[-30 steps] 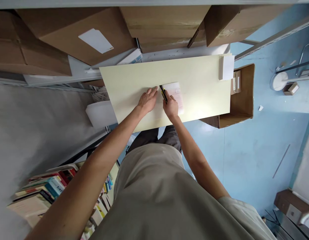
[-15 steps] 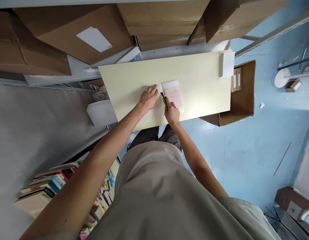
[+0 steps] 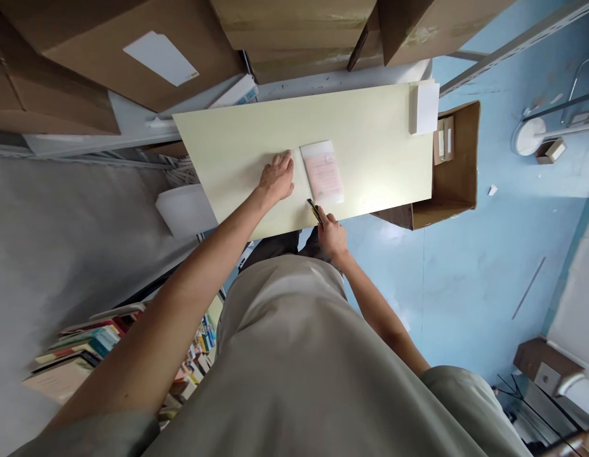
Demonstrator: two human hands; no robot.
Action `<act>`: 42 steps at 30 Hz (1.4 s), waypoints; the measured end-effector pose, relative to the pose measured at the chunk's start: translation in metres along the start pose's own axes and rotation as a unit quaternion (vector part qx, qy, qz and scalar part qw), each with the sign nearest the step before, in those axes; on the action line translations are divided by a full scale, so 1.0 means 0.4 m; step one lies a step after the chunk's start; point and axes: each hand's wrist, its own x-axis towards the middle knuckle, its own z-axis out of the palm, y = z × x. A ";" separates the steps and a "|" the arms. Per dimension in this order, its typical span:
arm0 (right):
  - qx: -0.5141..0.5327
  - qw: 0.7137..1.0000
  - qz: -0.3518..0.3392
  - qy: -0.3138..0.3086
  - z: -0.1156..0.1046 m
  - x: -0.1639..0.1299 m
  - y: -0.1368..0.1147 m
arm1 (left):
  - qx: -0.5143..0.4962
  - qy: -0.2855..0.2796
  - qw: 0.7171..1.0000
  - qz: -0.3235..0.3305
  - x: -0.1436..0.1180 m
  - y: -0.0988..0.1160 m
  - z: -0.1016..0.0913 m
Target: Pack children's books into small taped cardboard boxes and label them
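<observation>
Pale yellow board [image 3: 370,127] lies flat across the stand, a pink-and-white packet [image 3: 322,171] resting near its middle. Left hand [image 3: 277,178] presses flat beside the packet, fingers together. Right hand [image 3: 331,233] has slid back from the packet's left edge to the board's near edge, fingers wrapped around a black-and-yellow knife [image 3: 315,211]; the stroke looks finished. Any cut line is too faint to make out, and the blade tip cannot be seen.
</observation>
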 end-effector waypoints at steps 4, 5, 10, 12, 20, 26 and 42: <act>0.014 0.999 0.004 -0.031 0.010 -0.055 0.022 | 0.007 -0.014 1.000 -0.012 0.000 0.008 0.006; 0.019 0.999 0.003 -0.038 0.011 -0.068 0.029 | 0.006 -0.015 1.000 -0.013 0.000 0.009 0.009; 0.076 0.997 -0.009 0.009 -0.004 -0.119 0.075 | -0.004 -0.009 0.999 -0.036 -0.009 0.025 0.018; 0.120 0.990 -0.021 0.071 -0.023 -0.126 0.096 | -0.019 -0.001 0.998 -0.053 -0.025 0.051 0.013; 0.293 0.900 -0.073 0.313 -0.249 -0.044 0.125 | -0.115 0.152 0.982 -0.007 -0.098 0.242 -0.139; 0.272 0.815 -0.202 0.470 -0.633 0.047 0.047 | -0.137 0.393 0.901 0.126 -0.085 0.395 -0.455; 0.102 0.847 -0.270 0.447 -1.067 0.388 -0.155 | -0.151 0.484 0.860 0.051 -0.026 0.497 -0.581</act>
